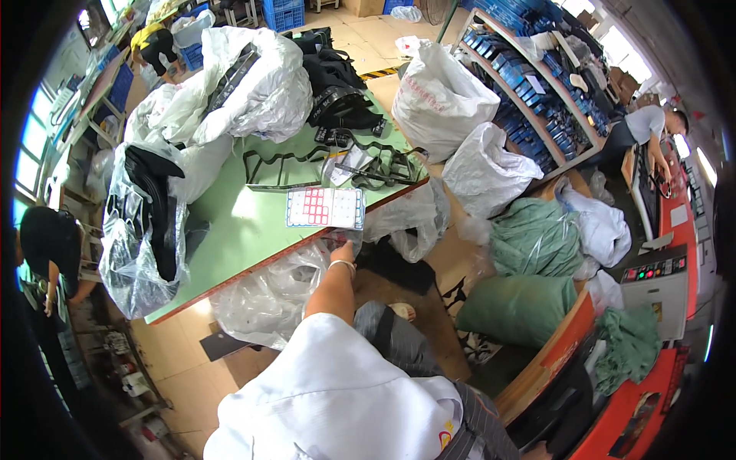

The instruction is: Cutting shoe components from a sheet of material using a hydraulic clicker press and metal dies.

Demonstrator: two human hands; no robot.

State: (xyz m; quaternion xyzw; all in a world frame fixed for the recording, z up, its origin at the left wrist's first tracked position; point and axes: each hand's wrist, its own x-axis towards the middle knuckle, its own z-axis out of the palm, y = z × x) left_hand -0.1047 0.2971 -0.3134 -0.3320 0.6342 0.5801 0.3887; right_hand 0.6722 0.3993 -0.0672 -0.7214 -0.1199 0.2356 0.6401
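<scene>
My left hand (343, 251), with a pale band at the wrist, reaches to the red-brown edge of the green table (222, 244). Its fingers look closed on a clear plastic bag (268, 287) hanging below that edge, though they are small and partly hidden. Just beyond lies a white card with a blue border and red squares (325, 208). Behind the card are dark straps (284, 178) and some papers (349, 166). A small patch of skin at the lower edge, beside black cloth (560, 406), may be my right hand; its fingers do not show.
Plastic bags with black goods (153, 211) cover the table's left, and black garments (337, 92) its far end. White sacks (445, 96), green bundles (521, 307) and a rack of blue pieces (529, 92) stand right. A co-worker (652, 126) bends over a red machine; others work left.
</scene>
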